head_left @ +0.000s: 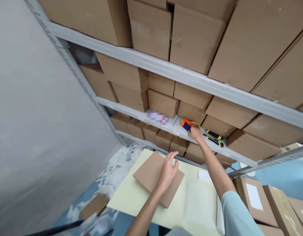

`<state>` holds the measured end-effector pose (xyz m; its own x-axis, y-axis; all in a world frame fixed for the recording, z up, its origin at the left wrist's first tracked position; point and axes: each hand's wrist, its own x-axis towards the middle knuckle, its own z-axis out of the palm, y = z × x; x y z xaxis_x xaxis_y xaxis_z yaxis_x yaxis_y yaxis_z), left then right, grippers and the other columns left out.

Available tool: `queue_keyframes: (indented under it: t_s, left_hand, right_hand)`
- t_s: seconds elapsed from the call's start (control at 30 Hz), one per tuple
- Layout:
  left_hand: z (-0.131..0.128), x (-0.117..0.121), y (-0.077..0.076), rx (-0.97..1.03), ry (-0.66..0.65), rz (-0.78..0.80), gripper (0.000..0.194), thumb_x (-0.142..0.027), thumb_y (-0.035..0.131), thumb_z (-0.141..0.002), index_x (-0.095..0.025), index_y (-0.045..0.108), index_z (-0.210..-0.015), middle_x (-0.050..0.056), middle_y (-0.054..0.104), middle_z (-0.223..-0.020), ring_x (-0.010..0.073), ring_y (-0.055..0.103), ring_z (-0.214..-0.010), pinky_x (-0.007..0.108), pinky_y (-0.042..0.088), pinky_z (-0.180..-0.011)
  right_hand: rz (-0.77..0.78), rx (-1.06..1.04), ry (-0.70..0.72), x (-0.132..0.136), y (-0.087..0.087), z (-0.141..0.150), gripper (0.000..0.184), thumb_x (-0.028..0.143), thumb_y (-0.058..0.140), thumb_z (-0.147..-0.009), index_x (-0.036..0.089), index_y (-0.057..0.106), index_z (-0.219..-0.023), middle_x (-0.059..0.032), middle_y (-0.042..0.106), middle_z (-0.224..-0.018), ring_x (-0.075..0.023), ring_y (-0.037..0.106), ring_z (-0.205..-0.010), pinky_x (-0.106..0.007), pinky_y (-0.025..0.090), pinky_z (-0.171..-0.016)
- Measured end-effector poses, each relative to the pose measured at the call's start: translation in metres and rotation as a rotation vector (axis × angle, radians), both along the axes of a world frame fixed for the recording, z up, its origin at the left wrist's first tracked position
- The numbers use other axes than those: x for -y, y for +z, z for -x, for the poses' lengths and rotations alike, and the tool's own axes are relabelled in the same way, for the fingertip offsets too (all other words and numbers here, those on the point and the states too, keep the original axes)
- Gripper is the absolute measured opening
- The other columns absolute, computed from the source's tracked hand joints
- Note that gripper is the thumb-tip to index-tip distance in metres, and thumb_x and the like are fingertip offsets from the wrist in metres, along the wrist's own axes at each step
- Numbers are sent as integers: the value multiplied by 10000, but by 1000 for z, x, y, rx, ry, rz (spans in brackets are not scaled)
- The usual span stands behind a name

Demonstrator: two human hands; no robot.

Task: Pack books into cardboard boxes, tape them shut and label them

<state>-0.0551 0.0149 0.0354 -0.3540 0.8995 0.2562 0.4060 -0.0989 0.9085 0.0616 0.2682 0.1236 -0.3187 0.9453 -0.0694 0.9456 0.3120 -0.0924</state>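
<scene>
On the shelf [174,126], my right hand [195,132] is closed around an orange and dark blue tape dispenser [186,124]. A yellowish ring, likely its tape roll, shows behind my fingers. My left hand [169,168] is over a flat brown cardboard box [151,170] on the pale yellow table [127,193]. Its fingers are stretched out and the thumb stands apart; whether the palm touches the box I cannot tell. Just right of my right hand lie black and yellow utility knives [214,139].
Cardboard boxes [191,42] fill the shelving. A blurred purplish packet [157,117] lies left of the dispenser. Clear wrap sheets [199,203] and a white card [204,175] lie on the table. Scrap paper [117,167] covers the floor at left; labelled cartons [254,196] stand at right.
</scene>
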Motion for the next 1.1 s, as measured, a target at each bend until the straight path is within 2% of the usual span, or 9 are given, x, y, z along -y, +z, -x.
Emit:
queue_keyframes:
  t_s: [0.1,0.2,0.33,0.43,0.5,0.63,0.77,0.97,1.1]
  left_hand:
    - [-16,18,-5,78,31,61,397,-200,576,-980,-229,779,-1319,118,788,-1387,293,719,-1366,512,558,-1227]
    - [-30,36,1,173,86,67,365,-270,600,-1011,-219,759,-1335,125,789,-1367,273,754,-1290,483,588,-1178]
    - [-44,60,21,232,163,-14,336,-378,662,-1031,-224,752,-1316,111,784,-1266,225,779,-1119,410,644,-1054]
    - [-54,83,33,154,144,-60,267,-389,719,-1010,-241,769,-1227,79,770,-1151,219,772,-1051,390,655,-994]
    - [-60,102,37,106,134,-78,224,-376,727,-1008,-249,767,-1189,66,761,-1110,219,771,-1017,385,660,-960]
    - [-65,148,42,35,152,-70,214,-353,720,-1016,-253,746,-1204,63,765,-1114,230,776,-1010,388,663,-946]
    - [-63,205,56,-63,160,-72,257,-257,634,-1039,-259,726,-1279,76,769,-1205,243,773,-1110,402,648,-1018]
    - [-79,302,58,-70,174,-92,205,-263,671,-1028,-264,710,-1229,54,774,-1174,227,769,-1028,375,659,-975]
    - [-90,352,62,-2,264,-96,226,-271,705,-1002,-259,711,-1228,46,759,-1107,225,753,-983,378,658,-937]
  right_hand:
    - [1,-154,-21,-2,-8,-10,528,208,568,-1070,-3,543,-1554,-313,741,-1373,-404,723,-1292,-463,513,-1116]
    - [-13,-598,-64,38,-25,-27,456,317,617,-1051,56,623,-1424,-261,765,-1277,-384,738,-1163,-480,552,-1048]
    - [243,-1319,8,149,-60,-53,496,592,782,-947,174,692,-1198,-136,804,-1122,-303,741,-1037,-438,602,-977]
    - [524,-1621,24,234,-78,-63,520,603,855,-909,208,723,-1221,-116,821,-1208,-291,761,-1116,-442,593,-1070]
    - [611,-1728,-16,276,-82,-63,538,598,880,-893,216,732,-1242,-114,823,-1241,-294,765,-1156,-463,581,-1123]
    - [621,-1780,-45,332,-76,-59,604,605,900,-879,228,719,-1316,-109,809,-1300,-296,754,-1219,-481,567,-1175]
    - [698,-1725,48,383,-70,-58,611,644,870,-910,241,705,-1338,-108,789,-1345,-292,733,-1278,-460,586,-1155]
    - [749,-1519,82,455,-67,-73,650,806,777,-916,191,744,-1125,-106,822,-1062,-273,779,-1010,-430,639,-982]
    - [635,-1329,204,494,-48,-93,605,751,806,-929,201,746,-1175,-96,824,-1103,-263,767,-1016,-390,636,-965]
